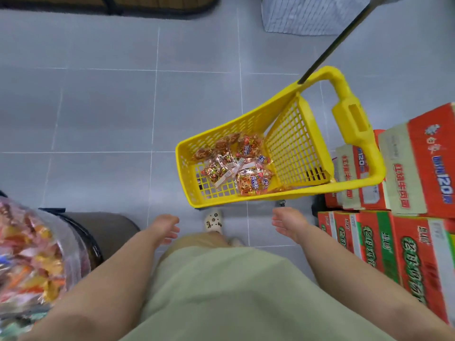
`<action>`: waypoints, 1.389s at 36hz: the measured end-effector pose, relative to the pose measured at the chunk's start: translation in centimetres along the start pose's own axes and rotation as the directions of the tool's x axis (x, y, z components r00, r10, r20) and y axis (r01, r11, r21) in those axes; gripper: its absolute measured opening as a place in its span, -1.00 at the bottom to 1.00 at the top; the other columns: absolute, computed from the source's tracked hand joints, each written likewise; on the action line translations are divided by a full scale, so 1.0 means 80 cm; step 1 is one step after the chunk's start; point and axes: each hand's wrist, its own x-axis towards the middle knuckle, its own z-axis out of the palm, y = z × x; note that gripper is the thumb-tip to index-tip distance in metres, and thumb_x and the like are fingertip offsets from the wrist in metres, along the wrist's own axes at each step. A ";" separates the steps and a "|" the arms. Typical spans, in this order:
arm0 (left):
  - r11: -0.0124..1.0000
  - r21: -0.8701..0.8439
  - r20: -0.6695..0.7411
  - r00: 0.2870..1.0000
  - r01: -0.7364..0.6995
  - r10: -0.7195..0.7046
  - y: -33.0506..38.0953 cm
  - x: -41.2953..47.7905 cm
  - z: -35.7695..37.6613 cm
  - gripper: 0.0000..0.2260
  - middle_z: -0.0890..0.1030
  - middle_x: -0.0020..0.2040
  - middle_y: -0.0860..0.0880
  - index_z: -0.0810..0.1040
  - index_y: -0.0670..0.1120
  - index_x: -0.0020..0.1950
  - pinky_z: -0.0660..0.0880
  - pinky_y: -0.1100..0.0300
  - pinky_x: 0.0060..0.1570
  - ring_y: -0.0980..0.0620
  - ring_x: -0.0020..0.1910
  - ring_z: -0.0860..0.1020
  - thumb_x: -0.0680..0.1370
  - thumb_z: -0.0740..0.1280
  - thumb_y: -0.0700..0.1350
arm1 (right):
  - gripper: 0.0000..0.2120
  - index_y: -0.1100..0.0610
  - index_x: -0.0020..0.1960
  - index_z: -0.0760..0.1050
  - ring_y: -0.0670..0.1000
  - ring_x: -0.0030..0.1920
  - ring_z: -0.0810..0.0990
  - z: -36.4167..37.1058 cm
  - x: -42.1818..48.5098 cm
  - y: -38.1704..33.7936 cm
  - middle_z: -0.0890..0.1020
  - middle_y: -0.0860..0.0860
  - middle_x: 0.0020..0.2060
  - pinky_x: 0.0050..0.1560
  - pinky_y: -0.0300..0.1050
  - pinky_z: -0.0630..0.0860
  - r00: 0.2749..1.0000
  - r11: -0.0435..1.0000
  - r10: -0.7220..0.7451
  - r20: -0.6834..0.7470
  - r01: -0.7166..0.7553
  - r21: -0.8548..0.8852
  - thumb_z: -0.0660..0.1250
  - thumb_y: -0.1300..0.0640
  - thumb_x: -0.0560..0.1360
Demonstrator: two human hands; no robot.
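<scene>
A yellow plastic shopping basket (pixel 246 124) stands tilted on the grey tiled floor ahead of me, its black pull rod (pixel 337 40) rising to the upper right. Several shiny orange snack packets (pixel 236 166) lie on its bottom. My left hand (pixel 166 228) hangs below the basket's near corner, fingers loosely extended, holding nothing. My right hand (pixel 288 223) is just under the basket's near edge, palm turned inward, fingers relaxed and empty. Neither hand touches the basket.
Red and green cardboard cartons (pixel 394 247) are stacked at the right, close to the basket. A clear bag of colourful wrapped sweets (pixel 27 262) sits at the left over a dark bin (pixel 103 230). A striped box (pixel 310 16) stands far ahead. My shoe (pixel 213 220) shows below the basket.
</scene>
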 end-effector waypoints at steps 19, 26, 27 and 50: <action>0.995 0.002 -0.221 0.970 -0.101 0.099 0.161 0.168 -0.006 -0.70 0.58 0.16 -0.23 0.47 -0.16 0.23 0.43 0.10 0.05 -0.15 0.09 0.55 0.55 0.34 -0.07 | -0.77 0.05 -0.30 0.43 -0.04 -0.43 0.39 0.119 0.185 -0.171 0.45 0.00 -0.41 -0.44 -0.21 0.30 0.983 0.907 -0.140 0.122 0.176 -0.384 0.19 0.23 0.51; 0.992 -0.025 -0.461 0.882 -0.124 0.098 0.158 0.224 0.027 -0.71 0.60 0.05 -0.31 0.57 -0.26 0.06 0.43 0.02 0.00 -0.30 0.06 0.55 0.63 0.21 -0.05 | -0.69 0.00 0.23 0.44 0.02 -0.37 0.58 0.169 0.277 -0.166 0.61 0.03 -0.09 -0.31 -0.16 0.50 0.964 0.753 -0.196 0.180 0.265 -0.602 0.27 0.17 0.51; 0.991 -0.023 -0.485 0.869 -0.131 0.104 0.157 0.226 0.029 -0.72 0.61 0.02 -0.31 0.57 -0.27 0.04 0.44 0.02 -0.01 -0.31 0.04 0.55 0.63 0.22 -0.06 | -0.66 0.00 0.25 0.43 -0.03 -0.43 0.56 0.175 0.286 -0.165 0.60 0.01 -0.07 -0.37 -0.20 0.49 0.964 0.753 -0.195 0.178 0.264 -0.603 0.29 0.18 0.49; 0.935 -0.076 -0.621 0.750 -0.345 0.226 0.152 0.200 0.038 -0.68 0.54 0.10 -0.11 0.48 -0.18 0.25 0.41 0.08 0.17 -0.13 0.15 0.50 0.54 0.36 -0.11 | -0.74 0.11 0.08 0.53 -0.10 -0.23 0.56 0.140 0.266 -0.141 0.56 -0.06 -0.19 -0.25 -0.23 0.49 0.928 0.828 -0.187 0.321 0.325 -0.457 0.42 0.03 0.45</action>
